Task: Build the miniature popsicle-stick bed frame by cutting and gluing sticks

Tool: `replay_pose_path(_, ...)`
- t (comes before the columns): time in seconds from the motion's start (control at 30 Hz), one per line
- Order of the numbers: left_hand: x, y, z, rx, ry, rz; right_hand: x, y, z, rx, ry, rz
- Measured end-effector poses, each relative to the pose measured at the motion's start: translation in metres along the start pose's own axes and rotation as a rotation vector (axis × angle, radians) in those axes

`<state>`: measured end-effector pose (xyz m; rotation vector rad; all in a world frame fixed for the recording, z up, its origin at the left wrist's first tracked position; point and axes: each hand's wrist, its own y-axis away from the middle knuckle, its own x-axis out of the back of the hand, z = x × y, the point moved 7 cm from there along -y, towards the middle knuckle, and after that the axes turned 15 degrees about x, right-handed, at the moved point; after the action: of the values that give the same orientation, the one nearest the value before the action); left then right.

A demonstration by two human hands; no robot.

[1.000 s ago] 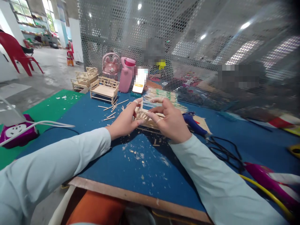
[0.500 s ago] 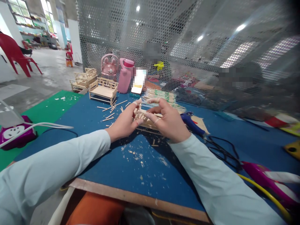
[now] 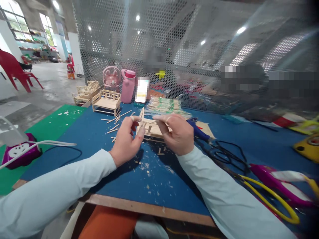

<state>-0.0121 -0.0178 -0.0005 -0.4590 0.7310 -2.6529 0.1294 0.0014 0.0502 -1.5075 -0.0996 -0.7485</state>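
Note:
My left hand (image 3: 128,139) is closed on a small upright wooden frame (image 3: 142,116) at the middle of the blue table. My right hand (image 3: 177,132) is pinched, with a thin wooden stick (image 3: 152,122) at its fingertips, close to that frame. Beneath and between both hands lies a wooden piece (image 3: 154,130), partly hidden by the fingers. A finished-looking miniature wooden bench (image 3: 106,102) stands behind my left hand, and loose sticks (image 3: 117,120) are scattered in front of it.
Behind stand a pink bottle (image 3: 128,87), a phone (image 3: 142,91) and bundled sticks (image 3: 165,104) before a mesh screen (image 3: 199,66). A blue glue gun (image 3: 198,130), black cable and yellow-handled scissors (image 3: 271,200) lie right. A purple socket block (image 3: 21,152) sits left.
My right hand has gone from spread fingers to a pinch and moved apart from my left hand. My left hand has turned the frame upright. The camera view has shifted slightly.

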Motion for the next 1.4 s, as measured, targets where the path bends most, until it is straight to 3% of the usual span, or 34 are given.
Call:
replay_pose_path(0.07,-0.004,0.003,0.005,-0.045,0.021,-0.069,0.004,0.010,0.002,-0.333,-0.277,0.145)
replay_pose_path(0.17,-0.007,0.010,0.015,-0.181,0.064,-0.159,-0.018,0.036,-0.010,-0.765,-0.739,0.232)
replay_pose_path(0.27,-0.010,0.015,0.019,-0.193,0.118,-0.240,-0.040,0.054,-0.025,-0.948,-0.996,0.274)
replay_pose_path(0.33,-0.012,0.016,0.016,-0.119,0.146,-0.285,-0.047,0.059,-0.028,-0.980,-1.016,0.246)
replay_pose_path(0.43,-0.015,0.013,0.008,0.033,0.182,-0.319,-0.035,0.058,-0.028,-0.884,-0.799,0.072)
replay_pose_path(0.57,-0.026,0.014,-0.007,0.285,0.225,-0.444,0.013,0.069,-0.027,-0.640,-0.076,-0.355)
replay_pose_path(0.67,-0.037,0.019,-0.014,0.439,0.325,-0.564,0.049,0.106,-0.007,-0.772,0.402,-0.731)
replay_pose_path(0.77,-0.045,0.023,-0.015,0.531,0.445,-0.635,0.062,0.136,0.006,-0.871,0.504,-1.016)
replay_pose_path(0.9,-0.049,0.026,-0.013,0.599,0.522,-0.667,0.055,0.138,0.007,-0.808,0.509,-1.069)
replay_pose_path(1.0,-0.050,0.028,-0.012,0.629,0.502,-0.693,0.062,0.139,0.009,-0.929,0.484,-0.892)
replay_pose_path(1.17,-0.051,0.030,-0.012,0.628,0.440,-0.724,0.087,0.132,-0.004,-1.038,0.157,-0.125)
replay_pose_path(1.23,-0.049,0.030,-0.013,0.604,0.406,-0.714,0.087,0.128,-0.017,-1.072,-0.067,0.118)
replay_pose_path(1.33,-0.043,0.028,-0.008,0.487,0.340,-0.667,0.077,0.117,-0.039,-1.124,-0.391,0.362)
replay_pose_path(1.4,-0.040,0.028,-0.001,0.381,0.304,-0.646,0.076,0.113,-0.049,-1.149,-0.478,0.442)
